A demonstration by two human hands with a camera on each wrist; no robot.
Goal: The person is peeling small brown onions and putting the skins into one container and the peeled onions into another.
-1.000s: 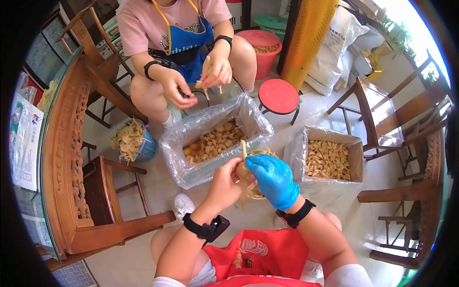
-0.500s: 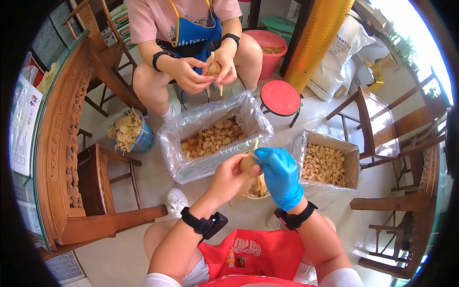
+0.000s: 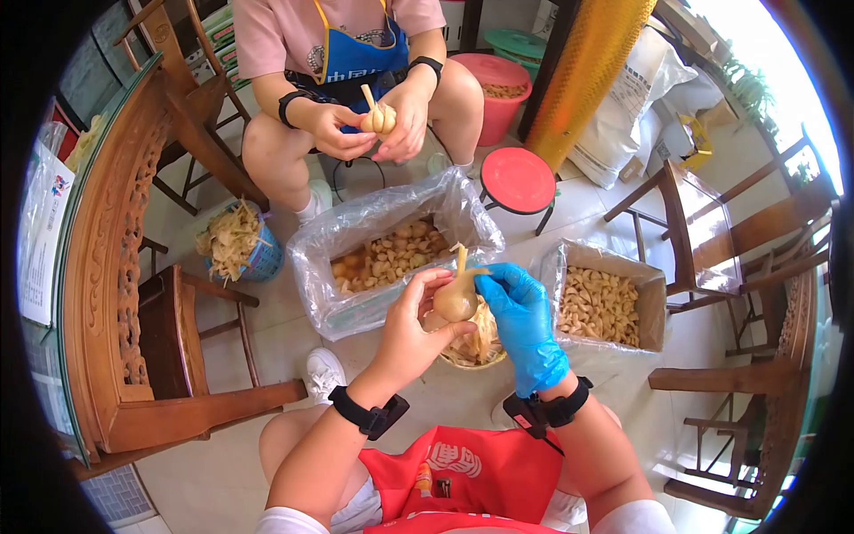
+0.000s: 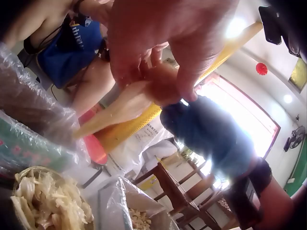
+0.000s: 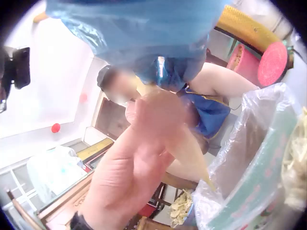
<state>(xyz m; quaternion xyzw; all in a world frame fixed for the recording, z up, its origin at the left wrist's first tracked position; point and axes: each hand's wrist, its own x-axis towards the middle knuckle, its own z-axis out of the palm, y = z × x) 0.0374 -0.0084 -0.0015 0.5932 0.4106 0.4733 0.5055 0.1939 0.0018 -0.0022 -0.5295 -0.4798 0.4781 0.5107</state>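
Note:
A pale, smooth garlic bulb (image 3: pixel 456 303) is held stem up in my bare left hand (image 3: pixel 414 322), between the fingers and thumb. My right hand (image 3: pixel 519 322), in a blue glove, stands beside the bulb and pinches a thin strip of skin near its neck. In the left wrist view a long papery skin (image 4: pixel 112 112) trails from the bulb. The right wrist view shows the glove (image 5: pixel 139 36) above my left hand, with a skin flap (image 5: pixel 192 158) hanging below. Under my hands stands a small basket (image 4: pixel 29 173) heaped with peelings.
Ahead is a plastic-lined box (image 3: pixel 313 283) of garlic; another lined box (image 3: pixel 655 313) of cloves stands right. A seated person opposite holds a garlic bulb (image 3: pixel 379 118). A red stool (image 3: pixel 518 181), a blue basket (image 3: pixel 265 261) of peelings and wooden chairs stand around.
My right hand has drawn slightly away from the left, pulling a skin strip; the bulb now shows between them. The person opposite now holds their bulb out, its cloves showing.

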